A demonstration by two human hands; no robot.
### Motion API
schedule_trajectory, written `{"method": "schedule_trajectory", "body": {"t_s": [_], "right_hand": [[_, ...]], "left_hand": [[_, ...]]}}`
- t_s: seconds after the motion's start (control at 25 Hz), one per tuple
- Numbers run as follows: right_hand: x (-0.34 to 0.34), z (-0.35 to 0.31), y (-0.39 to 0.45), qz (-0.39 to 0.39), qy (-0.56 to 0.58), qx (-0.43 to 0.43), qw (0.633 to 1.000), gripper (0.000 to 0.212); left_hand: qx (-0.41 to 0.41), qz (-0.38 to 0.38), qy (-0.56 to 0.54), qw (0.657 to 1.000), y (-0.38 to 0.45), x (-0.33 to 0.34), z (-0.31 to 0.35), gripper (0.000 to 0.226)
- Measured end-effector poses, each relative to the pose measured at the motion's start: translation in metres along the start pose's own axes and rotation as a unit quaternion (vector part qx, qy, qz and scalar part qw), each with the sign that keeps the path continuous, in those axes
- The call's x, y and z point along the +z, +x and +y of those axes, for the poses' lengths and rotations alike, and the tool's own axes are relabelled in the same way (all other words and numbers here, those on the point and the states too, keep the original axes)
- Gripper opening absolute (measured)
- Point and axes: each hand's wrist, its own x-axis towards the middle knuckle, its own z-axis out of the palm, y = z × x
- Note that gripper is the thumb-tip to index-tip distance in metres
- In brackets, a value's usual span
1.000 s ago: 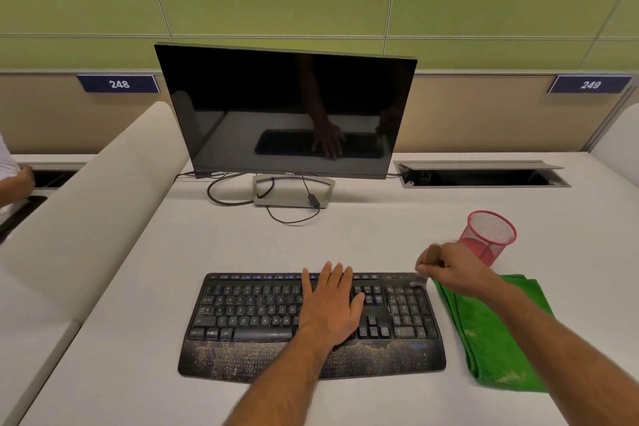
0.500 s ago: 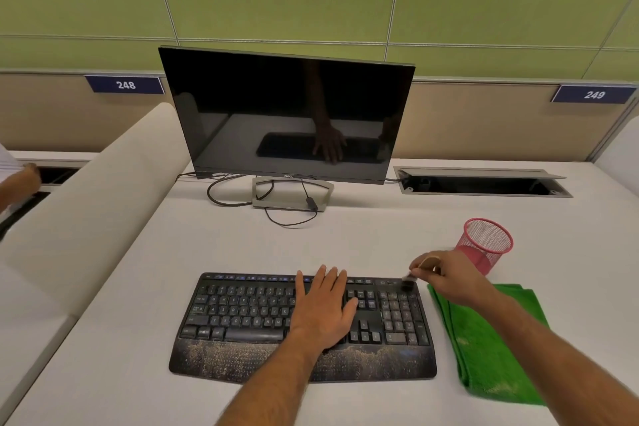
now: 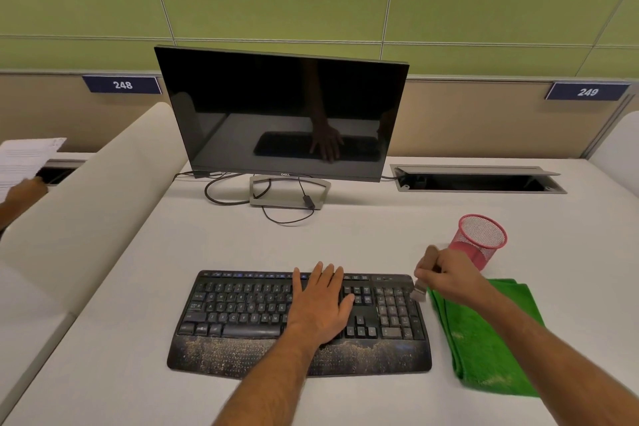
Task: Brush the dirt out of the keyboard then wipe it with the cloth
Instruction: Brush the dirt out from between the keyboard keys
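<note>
Desk [image 3: 345, 239]: brush [image 3: 420, 289] between right fingers [image 3: 427, 275].

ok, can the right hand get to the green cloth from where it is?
Probably yes. The green cloth lies uncovered directly under the right hand, nothing between them, but that hand is shut on the brush and must free itself first.

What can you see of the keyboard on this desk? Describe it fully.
The keyboard is black, wide and flat on the white desk, with a curved palm rest speckled with tan dirt. The left hand presses flat on its keys; the brush in the right hand meets its right corner. The green cloth lies beside it.
</note>
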Motion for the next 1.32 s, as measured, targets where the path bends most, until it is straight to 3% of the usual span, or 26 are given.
{"method": "schedule_trajectory", "body": {"t_s": [0.12, 0.32, 0.48, 0.68, 0.84, 1.0, 1.16, 1.32], "right_hand": [[0.002, -0.005, -0.004, 0.067, 0.009, 0.024, 0.997, 0.032], [0.006, -0.014, -0.016, 0.017, 0.056, 0.075, 0.995, 0.031], [0.003, -0.019, -0.021, 0.073, 0.096, 0.079, 0.99, 0.029], [0.007, -0.017, -0.029, 0.016, 0.074, 0.089, 0.993, 0.03], [0.007, -0.016, -0.035, 0.07, 0.079, 0.081, 0.991, 0.028], [0.011, -0.014, -0.041, 0.006, 0.071, 0.079, 0.994, 0.034], [0.011, -0.01, -0.044, 0.061, 0.097, 0.087, 0.99, 0.03], [0.012, -0.01, -0.05, -0.004, 0.082, 0.069, 0.994, 0.032]], "left_hand": [[-0.001, 0.0, -0.002, 1.0, -0.001, -0.001, 0.001, 0.066], [0.001, 0.004, -0.01, 1.0, -0.001, -0.001, 0.001, 0.066], [0.003, 0.008, -0.013, 1.0, -0.002, -0.002, 0.001, 0.066], [0.003, 0.007, -0.014, 1.0, -0.002, -0.001, 0.0, 0.067], [0.004, 0.008, -0.014, 1.0, -0.002, -0.001, 0.0, 0.068], [0.004, 0.007, -0.013, 1.0, -0.002, 0.0, -0.001, 0.068], [0.004, 0.007, -0.012, 1.0, -0.001, 0.0, 0.0, 0.069], [0.005, 0.008, -0.009, 1.0, -0.003, -0.001, 0.0, 0.068]]}}
